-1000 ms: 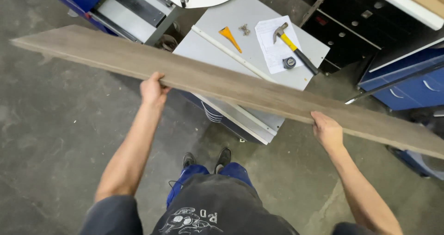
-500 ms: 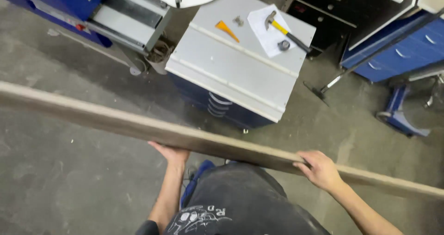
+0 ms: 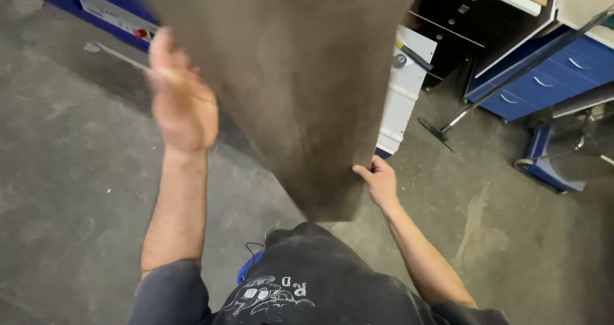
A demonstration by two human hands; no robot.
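Right in front of the camera, a long grey-brown wooden board (image 3: 288, 75) fills the upper middle of the view, tipped up so its broad face looks back at the person and its near end hangs just above the dark printed shirt (image 3: 307, 286). The left hand (image 3: 182, 104) is up high on the board's left edge — blurred, so whether its fingers are curled round the edge or only pressed flat against it I cannot tell. The right hand (image 3: 378, 181) is lower, at the right edge near the bottom corner, fingers hooked round that edge and gripping it.

Behind the board, a slice of the pale grey metal machine table (image 3: 400, 104) peeks out on the right, with the black handle of a hammer (image 3: 416, 56) lying on it. Further right stand blue drawer cabinets (image 3: 543, 75) — a long thin dark metal rod (image 3: 511, 72) leans across them down to the stained concrete floor (image 3: 77, 171).
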